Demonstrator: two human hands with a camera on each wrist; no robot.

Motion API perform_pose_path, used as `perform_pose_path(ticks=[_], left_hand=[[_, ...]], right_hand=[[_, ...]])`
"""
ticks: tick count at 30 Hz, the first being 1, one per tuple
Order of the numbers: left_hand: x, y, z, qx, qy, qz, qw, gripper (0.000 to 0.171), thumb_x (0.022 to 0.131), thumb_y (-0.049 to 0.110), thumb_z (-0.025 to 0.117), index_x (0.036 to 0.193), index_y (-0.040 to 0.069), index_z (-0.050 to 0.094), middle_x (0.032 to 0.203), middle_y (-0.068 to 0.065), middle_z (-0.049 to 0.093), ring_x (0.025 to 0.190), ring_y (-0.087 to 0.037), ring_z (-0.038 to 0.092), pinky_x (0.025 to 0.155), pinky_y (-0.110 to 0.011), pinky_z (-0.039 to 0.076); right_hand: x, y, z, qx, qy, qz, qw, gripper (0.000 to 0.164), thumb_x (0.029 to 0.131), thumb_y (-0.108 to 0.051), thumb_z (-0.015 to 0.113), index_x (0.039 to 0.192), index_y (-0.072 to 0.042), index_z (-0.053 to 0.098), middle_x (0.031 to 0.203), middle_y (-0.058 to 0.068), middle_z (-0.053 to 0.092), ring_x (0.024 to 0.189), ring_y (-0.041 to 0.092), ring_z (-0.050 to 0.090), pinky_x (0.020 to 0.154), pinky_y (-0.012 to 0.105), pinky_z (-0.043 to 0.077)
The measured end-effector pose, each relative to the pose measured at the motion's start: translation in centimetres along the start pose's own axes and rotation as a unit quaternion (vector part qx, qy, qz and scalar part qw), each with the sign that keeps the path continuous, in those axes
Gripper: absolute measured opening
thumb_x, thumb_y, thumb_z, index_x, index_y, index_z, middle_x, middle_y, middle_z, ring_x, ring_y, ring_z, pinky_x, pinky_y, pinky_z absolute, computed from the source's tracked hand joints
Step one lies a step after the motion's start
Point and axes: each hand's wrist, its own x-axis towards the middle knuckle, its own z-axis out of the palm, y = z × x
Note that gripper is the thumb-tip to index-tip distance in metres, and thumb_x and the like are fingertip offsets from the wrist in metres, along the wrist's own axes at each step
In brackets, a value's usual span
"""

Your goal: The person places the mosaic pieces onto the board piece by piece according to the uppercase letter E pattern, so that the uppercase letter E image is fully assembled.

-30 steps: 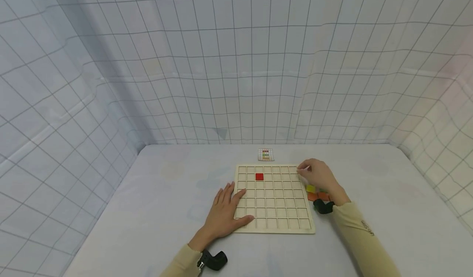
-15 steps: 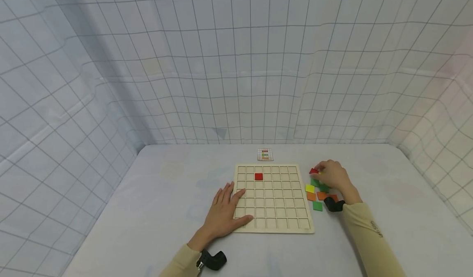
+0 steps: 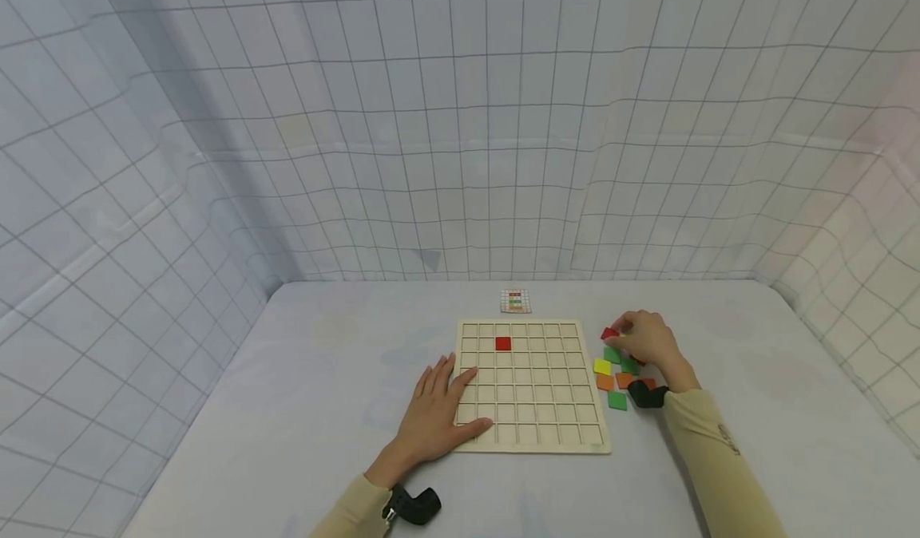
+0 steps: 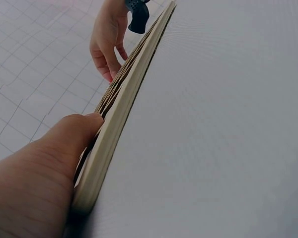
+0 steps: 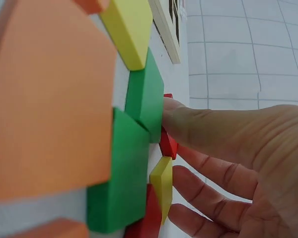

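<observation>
The right hand [image 3: 648, 341] is pinching a red tile [image 3: 608, 334] between thumb and fingertips, just beyond the board [image 3: 532, 394] on its right side; whether the tile is leaving the surface [image 3: 323, 378] cannot be told. For a clean lift, the grip should probably be holding opposite edges, leaving the flat face free, and the tile should be rising straight so that it is not dragging its neighbours. The close green tiles [image 5: 148, 96] look easiest to knock, since they are lying against each other by the thumb. A yellow tile [image 5: 162, 183] is lying under the other fingers, so those fingers should be keeping lightly clear.

The left hand [image 3: 431, 418] is lying relaxed with its fingers extended over the board's left edge, thumb and forefinger reaching onto the grid. Gentle pressure there would be enough to steady the board.

The tiles are showing flat, square faces, thick straight sides and smooth solid colour; painted wood or plastic, it is hard to say. Orange tiles [image 3: 605, 382] are lying right of the board. The board is looking like pale wood, with thin raised ridges framing square cells and a rounded outer edge. One cell near its far edge is holding a second red tile [image 3: 503, 344].
</observation>
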Motion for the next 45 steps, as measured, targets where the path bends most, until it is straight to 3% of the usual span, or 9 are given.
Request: perform_pose_path(ticks=[7, 15, 24, 30, 34, 39, 45], left_hand=[[0.0, 0.0, 0.0, -0.005, 0.003, 0.004, 1.0, 0.081, 0.085, 0.069, 0.049, 0.146, 0.017, 0.038, 0.152, -0.02, 0.021, 0.142, -0.031, 0.012, 0.112, -0.046, 0.008], [-0.1, 0.1, -0.1, -0.013, 0.013, 0.011, 0.9998, 0.08, 0.085, 0.067, 0.051, 0.144, 0.015, 0.04, 0.151, -0.022, 0.024, 0.141, -0.034, 0.015, 0.111, -0.049, 0.011], [-0.1, 0.2, -0.1, -0.011, -0.003, 0.001, 0.9999, 0.081, 0.085, 0.069, 0.05, 0.146, 0.017, 0.037, 0.152, -0.021, 0.021, 0.142, -0.032, 0.012, 0.112, -0.047, 0.008], [-0.1, 0.2, -0.1, -0.012, 0.007, 0.007, 0.9999, 0.08, 0.085, 0.067, 0.051, 0.145, 0.015, 0.04, 0.151, -0.022, 0.023, 0.141, -0.033, 0.015, 0.111, -0.049, 0.01], [-0.1, 0.2, -0.1, -0.012, 0.004, 0.004, 0.9999, 0.081, 0.085, 0.068, 0.051, 0.146, 0.017, 0.038, 0.152, -0.021, 0.021, 0.141, -0.032, 0.012, 0.112, -0.047, 0.008], [-0.1, 0.2, -0.1, -0.012, 0.001, 0.001, 0.9999, 0.081, 0.085, 0.068, 0.05, 0.147, 0.017, 0.037, 0.153, -0.02, 0.019, 0.142, -0.031, 0.011, 0.112, -0.045, 0.006], [0.0, 0.2, -0.1, -0.009, 0.001, 0.001, 1.0, 0.081, 0.085, 0.069, 0.049, 0.147, 0.018, 0.036, 0.153, -0.019, 0.019, 0.142, -0.03, 0.011, 0.112, -0.045, 0.007]], right_hand=[[-0.1, -0.5, 0.5, -0.041, 0.021, -0.018, 0.999, 0.022, 0.082, -0.019, 0.073, 0.093, -0.003, 0.063, 0.092, 0.014, 0.065, 0.081, 0.029, 0.057, 0.069, 0.044, 0.045], [-0.4, -0.9, 1.0, -0.064, 0.054, -0.037, 0.996, 0.018, 0.08, -0.014, 0.073, 0.091, -0.005, 0.062, 0.09, 0.013, 0.068, 0.078, 0.029, 0.06, 0.077, 0.052, 0.038], [-0.6, -1.9, 1.4, -0.068, 0.07, -0.056, 0.994, 0.015, 0.079, -0.011, 0.074, 0.09, -0.007, 0.064, 0.085, 0.01, 0.068, 0.077, 0.03, 0.059, 0.078, 0.054, 0.035], [-0.8, -2.6, 1.8, -0.068, 0.085, -0.084, 0.991, 0.008, 0.079, -0.011, 0.072, 0.083, -0.011, 0.065, 0.074, 0.001, 0.065, 0.067, 0.021, 0.057, 0.076, 0.053, 0.036], [-1.0, -3.9, 1.8, -0.047, 0.091, -0.099, 0.99, 0.006, 0.08, -0.009, 0.069, 0.085, -0.008, 0.065, 0.075, 0.002, 0.063, 0.065, 0.019, 0.056, 0.073, 0.05, 0.04], [-1.1, -5.7, 2.2, -0.011, 0.066, -0.113, 0.991, 0.008, 0.084, -0.01, 0.068, 0.091, -0.007, 0.065, 0.077, 0.003, 0.062, 0.06, 0.016, 0.053, 0.051, 0.033, 0.043], [-0.8, -7.7, 3.8, -0.03, 0.048, -0.129, 0.99, 0.008, 0.085, -0.016, 0.07, 0.09, -0.011, 0.068, 0.073, -0.003, 0.061, 0.057, 0.013, 0.05, 0.05, 0.028, 0.041]])
